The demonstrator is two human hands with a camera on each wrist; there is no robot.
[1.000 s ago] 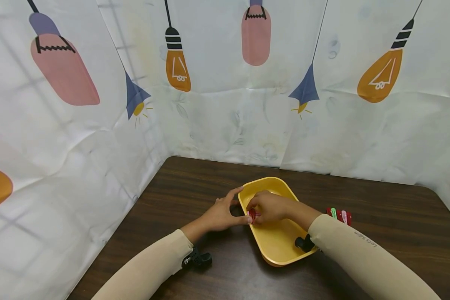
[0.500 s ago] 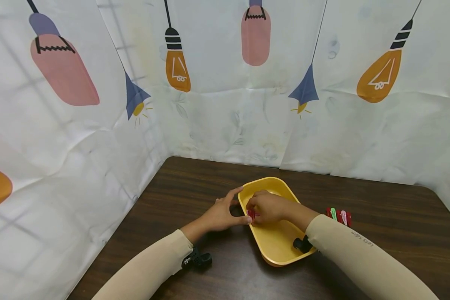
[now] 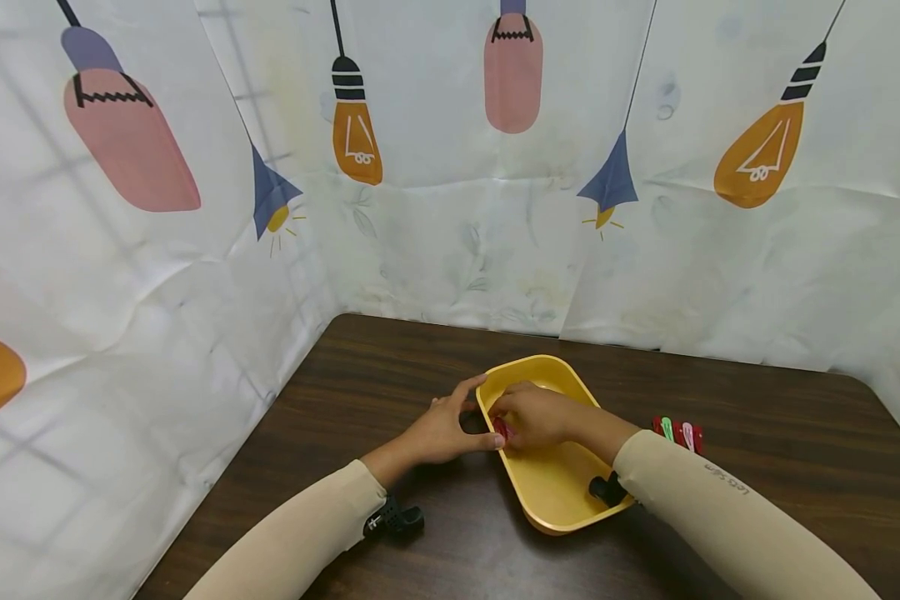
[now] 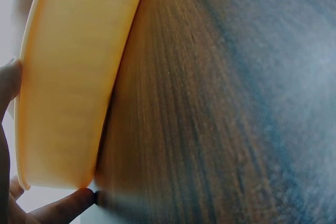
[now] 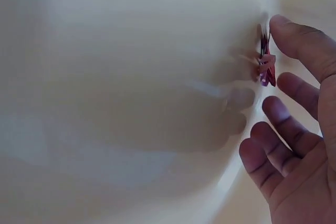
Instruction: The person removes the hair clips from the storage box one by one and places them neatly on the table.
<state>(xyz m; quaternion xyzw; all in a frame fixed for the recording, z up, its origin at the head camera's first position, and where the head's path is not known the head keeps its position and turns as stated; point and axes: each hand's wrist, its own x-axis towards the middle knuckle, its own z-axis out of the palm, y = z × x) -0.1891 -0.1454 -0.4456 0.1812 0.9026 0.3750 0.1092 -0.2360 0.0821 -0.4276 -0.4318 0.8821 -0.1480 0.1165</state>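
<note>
A yellow plastic tub [image 3: 551, 492] stands on the table. My left hand [image 3: 442, 429] is at its left side, fingers spread, the thumb on the rim and the index fingertip near the far corner. In the left wrist view, fingers [image 4: 65, 208] extend along the tub's outer wall [image 4: 73, 87]. My right hand [image 3: 536, 417] reaches inside by the left wall, beside a small bunch of red and pink hair clips [image 5: 267, 64]. The right wrist view has its thumb and fingers apart, close to the clips; whether they touch cannot be told.
To the right of the tub lies a row of red, green and pink hair clips [image 3: 678, 433] on the dark wooden table [image 3: 787, 433]. A black wrist camera [image 3: 607, 489] on the right arm hangs over the tub. A printed white sheet [image 3: 450, 250] borders the table behind.
My right fingers have shifted slightly left at the tub wall, and less of the red clips shows between them in the head view. The left hand and the tub have stayed in place.
</note>
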